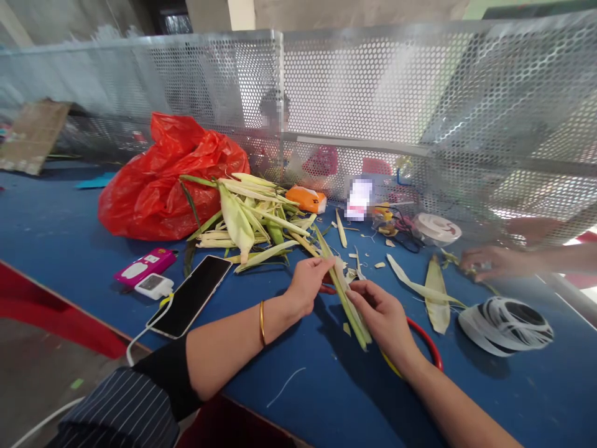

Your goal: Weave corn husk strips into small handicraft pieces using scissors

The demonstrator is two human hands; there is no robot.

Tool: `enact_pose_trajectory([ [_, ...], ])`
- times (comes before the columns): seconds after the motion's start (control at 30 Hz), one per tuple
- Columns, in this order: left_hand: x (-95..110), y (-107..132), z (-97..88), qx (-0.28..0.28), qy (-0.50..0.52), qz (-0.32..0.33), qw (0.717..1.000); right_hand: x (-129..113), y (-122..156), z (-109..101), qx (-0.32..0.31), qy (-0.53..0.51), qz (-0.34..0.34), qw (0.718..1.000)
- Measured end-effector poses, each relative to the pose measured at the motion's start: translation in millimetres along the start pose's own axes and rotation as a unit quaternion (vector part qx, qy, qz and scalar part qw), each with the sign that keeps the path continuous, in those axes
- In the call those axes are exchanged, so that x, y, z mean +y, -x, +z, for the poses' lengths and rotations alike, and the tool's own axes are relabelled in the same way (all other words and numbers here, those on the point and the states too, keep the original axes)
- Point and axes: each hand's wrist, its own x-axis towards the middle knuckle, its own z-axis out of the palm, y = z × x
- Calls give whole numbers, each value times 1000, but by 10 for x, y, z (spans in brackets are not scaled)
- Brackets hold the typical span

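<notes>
Between my two hands is a long pale-green corn husk (344,298), held slanting above the blue table. My left hand (305,285), with a gold bangle on the wrist, pinches its upper part. Lower along the same husk, the fingers of my right hand (380,314) close on its edge. Under my right wrist lies a red and yellow ring-shaped handle (426,342), partly hidden by the hand. A heap of corn husks (254,224) lies beyond my left hand, against a red plastic bag (172,180).
A black phone (192,295), a white charger (155,286) and a pink power block (145,264) lie left. At right are a roll of black-and-white ribbon (506,326), loose husks (437,295) and another person's hand (487,262). A perforated metal screen (354,81) stands behind.
</notes>
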Motion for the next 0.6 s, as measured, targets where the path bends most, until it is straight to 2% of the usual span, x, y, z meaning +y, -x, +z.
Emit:
enact_pose_trajectory([
  [0.1,-31,57,29,-41,-24,-22,999,-41,3,5,47,-16,-12,999],
  [0.2,-66,80,45,-66,-55,-33,996,-79,11,12,52,-40,2,998],
  [0.27,-77,70,43,-64,-70,-35,995,-94,4,1,59,-67,16,996],
  [0.4,-42,5,2,-9,-65,-32,997,-81,-61,-95,96,-166,71,979],
  [0.53,44,-86,-61,63,-49,-27,996,-70,-166,-270,78,-310,156,935],
  [0.6,77,-123,-84,96,-49,-21,994,-74,-222,-354,93,-362,173,911],
])
